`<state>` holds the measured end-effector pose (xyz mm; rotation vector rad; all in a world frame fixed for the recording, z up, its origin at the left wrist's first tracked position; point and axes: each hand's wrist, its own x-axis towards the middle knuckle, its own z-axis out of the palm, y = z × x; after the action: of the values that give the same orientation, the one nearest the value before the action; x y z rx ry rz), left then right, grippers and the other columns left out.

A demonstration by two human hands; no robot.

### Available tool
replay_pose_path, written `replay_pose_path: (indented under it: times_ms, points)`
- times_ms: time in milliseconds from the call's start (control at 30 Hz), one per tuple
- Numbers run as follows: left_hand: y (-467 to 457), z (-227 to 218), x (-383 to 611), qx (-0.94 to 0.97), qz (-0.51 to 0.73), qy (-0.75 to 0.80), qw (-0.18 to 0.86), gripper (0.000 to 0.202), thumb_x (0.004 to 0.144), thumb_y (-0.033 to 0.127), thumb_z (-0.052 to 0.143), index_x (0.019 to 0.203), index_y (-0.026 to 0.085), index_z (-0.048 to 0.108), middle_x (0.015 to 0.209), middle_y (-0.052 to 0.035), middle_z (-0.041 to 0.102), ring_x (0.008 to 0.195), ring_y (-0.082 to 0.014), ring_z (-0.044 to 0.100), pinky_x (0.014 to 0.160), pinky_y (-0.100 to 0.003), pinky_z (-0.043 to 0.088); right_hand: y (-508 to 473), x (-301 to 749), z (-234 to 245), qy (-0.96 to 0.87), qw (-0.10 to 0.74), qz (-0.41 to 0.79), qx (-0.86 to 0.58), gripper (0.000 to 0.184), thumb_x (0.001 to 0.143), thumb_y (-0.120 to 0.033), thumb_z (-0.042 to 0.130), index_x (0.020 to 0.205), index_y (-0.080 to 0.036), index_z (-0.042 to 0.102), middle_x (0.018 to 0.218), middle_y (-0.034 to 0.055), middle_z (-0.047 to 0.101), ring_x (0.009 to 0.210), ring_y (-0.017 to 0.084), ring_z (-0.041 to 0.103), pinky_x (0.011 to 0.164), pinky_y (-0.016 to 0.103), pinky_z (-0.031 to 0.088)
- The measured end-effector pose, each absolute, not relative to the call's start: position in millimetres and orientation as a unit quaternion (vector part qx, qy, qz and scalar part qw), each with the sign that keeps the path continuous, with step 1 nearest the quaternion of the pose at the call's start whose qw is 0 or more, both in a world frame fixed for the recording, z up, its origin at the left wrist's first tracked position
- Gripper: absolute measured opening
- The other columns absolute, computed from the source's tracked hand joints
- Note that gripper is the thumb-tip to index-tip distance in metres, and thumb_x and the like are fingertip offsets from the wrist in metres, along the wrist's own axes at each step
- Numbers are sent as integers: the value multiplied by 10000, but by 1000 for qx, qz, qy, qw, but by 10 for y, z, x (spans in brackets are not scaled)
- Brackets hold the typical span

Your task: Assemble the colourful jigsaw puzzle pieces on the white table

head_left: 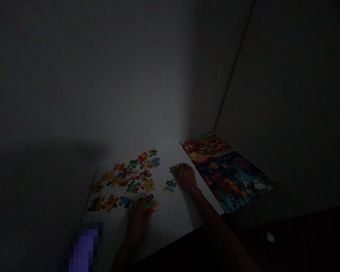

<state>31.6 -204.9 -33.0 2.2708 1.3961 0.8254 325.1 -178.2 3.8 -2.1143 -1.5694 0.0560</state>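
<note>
In the head view, my right hand (187, 178) grips a green puzzle piece (174, 169) at the edge, above the white tabletop. Just below it lies a small group of green, blue and cream puzzle pieces (169, 187). My left hand (138, 214) is at the front of the table, thumb and fingers around a yellow and blue puzzle piece (151, 204). Dim light blurs the exact grip of its fingers. Many loose, colourful puzzle pieces (121, 177) spread over the table's left half, some overlapping.
Two finished-looking pictures, a farm scene (206, 148) and a dark blue animal scene (232, 179), cover the table's right side. Walls (147, 94) rise behind and to the right of the white table (184, 215). A pixelated purple shape (83, 249) appears at lower left.
</note>
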Motion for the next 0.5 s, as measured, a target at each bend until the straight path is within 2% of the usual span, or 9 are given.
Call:
replay_pose_path:
  times_ms: [167, 300, 500]
  points:
    - [-2060, -440, 303, 773, 322, 506, 205, 401, 858, 344, 594, 1247, 271, 655, 1170, -90, 636, 1111, -282, 603, 985, -510, 503, -1756, 3288, 3, -553, 303, 50, -774, 452, 794, -431, 700, 1139, -158, 591, 1240, 166, 619, 1141, 312, 548, 967, 404, 412]
    - [-2123, -463, 304, 765, 337, 509, 202, 389, 900, 363, 556, 1266, 272, 649, 1279, -98, 551, 1212, -275, 558, 1024, -475, 498, -1765, 3305, -1, -483, 412, 124, -762, 468, 674, -407, 772, 1023, -177, 561, 1066, 144, 646, 1029, 318, 564, 884, 404, 424]
    - [-2053, -427, 251, 809, 298, 489, 134, 393, 903, 378, 568, 1279, 292, 642, 1312, -89, 592, 1224, -287, 561, 1049, -508, 467, -1851, 3377, -25, -444, 508, 181, -715, 316, 770, -439, 629, 933, -236, 450, 783, 13, 585, 719, 212, 542, 656, 329, 415]
